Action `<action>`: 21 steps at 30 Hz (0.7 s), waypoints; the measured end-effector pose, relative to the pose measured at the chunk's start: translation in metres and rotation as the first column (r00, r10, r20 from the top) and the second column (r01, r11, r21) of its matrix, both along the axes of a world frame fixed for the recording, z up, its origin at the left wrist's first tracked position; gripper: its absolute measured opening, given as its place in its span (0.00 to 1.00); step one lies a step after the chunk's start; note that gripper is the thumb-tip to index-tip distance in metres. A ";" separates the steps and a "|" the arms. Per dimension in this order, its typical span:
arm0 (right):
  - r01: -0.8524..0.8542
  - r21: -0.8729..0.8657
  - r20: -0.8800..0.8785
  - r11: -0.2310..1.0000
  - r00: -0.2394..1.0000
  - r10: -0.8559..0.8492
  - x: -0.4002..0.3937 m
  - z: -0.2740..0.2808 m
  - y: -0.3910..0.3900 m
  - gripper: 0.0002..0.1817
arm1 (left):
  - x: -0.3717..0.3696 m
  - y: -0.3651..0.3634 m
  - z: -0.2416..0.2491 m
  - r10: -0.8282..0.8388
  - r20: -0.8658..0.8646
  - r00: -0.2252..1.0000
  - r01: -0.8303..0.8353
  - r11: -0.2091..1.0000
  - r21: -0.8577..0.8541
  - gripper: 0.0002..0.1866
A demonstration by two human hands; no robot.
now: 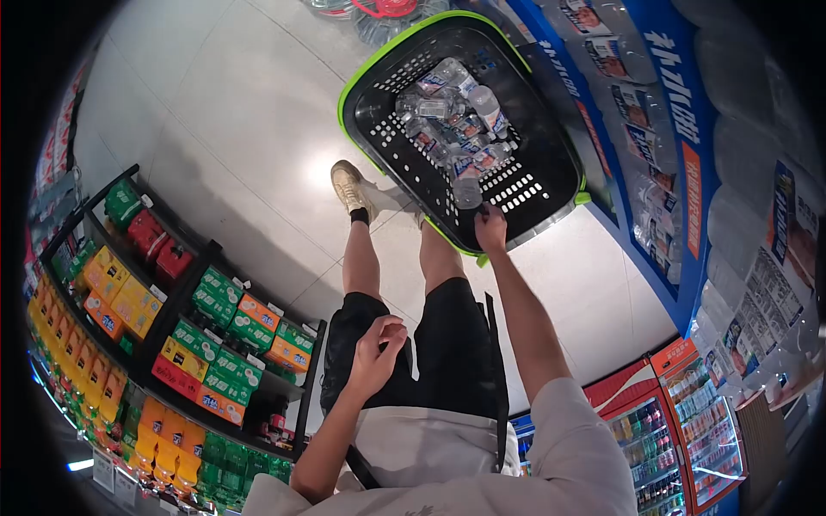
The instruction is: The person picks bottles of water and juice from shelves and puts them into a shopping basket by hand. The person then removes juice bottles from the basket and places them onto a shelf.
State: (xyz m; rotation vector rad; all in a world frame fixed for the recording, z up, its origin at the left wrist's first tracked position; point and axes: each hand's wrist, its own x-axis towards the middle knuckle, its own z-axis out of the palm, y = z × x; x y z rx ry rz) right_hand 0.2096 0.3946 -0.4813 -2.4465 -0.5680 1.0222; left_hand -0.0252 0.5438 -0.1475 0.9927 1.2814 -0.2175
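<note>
My right hand (491,230) is at the near edge of a black basket (555,159) with a green rim. Its fingers are closed at the basket's inner side, and what they grip is too small to make out. Beside the fingertips lies a clear bottle (467,191). Several more clear plastic bottles (486,110) with blue and white labels are heaped inside the basket. My left hand (379,354) hovers over my lap with its fingers curled in and nothing visible in them.
Blue-edged shelving (693,163) with bottled water stands at the right. Drink boxes (225,303) and orange bottles (168,439) fill shelves at the left. Red-framed fridges (680,413) are at the lower right. The basket is above a pale tiled floor (249,112).
</note>
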 end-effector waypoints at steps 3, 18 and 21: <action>-0.065 0.111 0.415 0.992 0.910 0.013 -0.002 0.096 -0.033 0.15 | 0.011 -0.012 -0.011 -0.011 0.046 0.999 0.010 1.000 0.021 0.13; -0.259 -0.373 -0.347 0.891 0.929 0.125 -0.061 0.012 -0.123 0.27 | 0.001 -0.075 -0.001 0.018 0.064 0.998 -0.021 0.999 0.043 0.11; -0.386 -0.331 -0.373 0.861 0.892 0.256 -0.060 0.025 -0.136 0.26 | -0.027 -0.097 0.006 0.004 0.076 0.997 -0.007 0.999 0.037 0.11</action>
